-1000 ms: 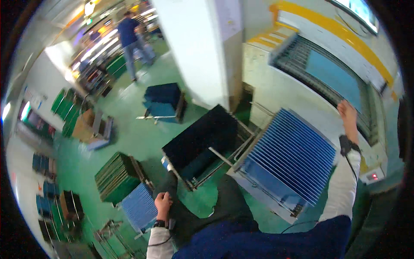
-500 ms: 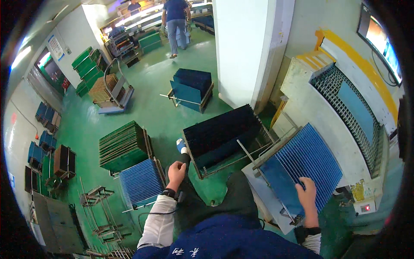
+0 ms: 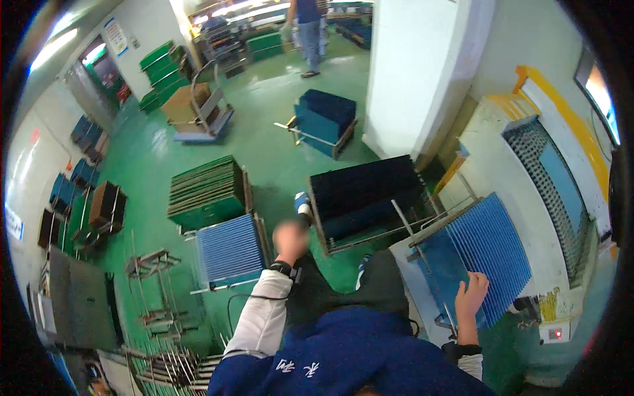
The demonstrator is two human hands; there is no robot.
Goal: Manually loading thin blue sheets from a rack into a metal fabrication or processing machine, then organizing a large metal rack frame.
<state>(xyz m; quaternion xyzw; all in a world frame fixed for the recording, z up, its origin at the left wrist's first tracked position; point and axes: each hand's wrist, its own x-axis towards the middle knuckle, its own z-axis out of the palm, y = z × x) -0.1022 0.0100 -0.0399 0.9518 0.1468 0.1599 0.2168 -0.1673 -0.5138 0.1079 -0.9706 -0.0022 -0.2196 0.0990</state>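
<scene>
To my right, a metal-framed rack stands tilted, filled with thin blue panels [image 3: 492, 247] in a row. A wider blue panel [image 3: 441, 264] faces left at the front of the row. My right hand [image 3: 471, 295] is at the lower edge of these panels, its fingers bent and apart. Whether it touches a panel is hard to tell. My left hand [image 3: 290, 241] is over my left knee and blurred, so its fingers cannot be made out. Close to its left is a second rack of blue panels [image 3: 230, 249].
A rack of dark panels [image 3: 370, 195] stands in front of my legs. Green panels [image 3: 206, 193] are at left, beside an empty metal frame [image 3: 155, 290]. A conveyor machine [image 3: 555, 191] lines the right, past a white pillar [image 3: 409, 79]. A person [image 3: 308, 36] stands far off near a cart [image 3: 201, 115].
The view has swung left, so the racks sit farther right in the picture. My left hand remains near the knee, and my right hand stays beside the blue panels, its fingers pointing more upward.
</scene>
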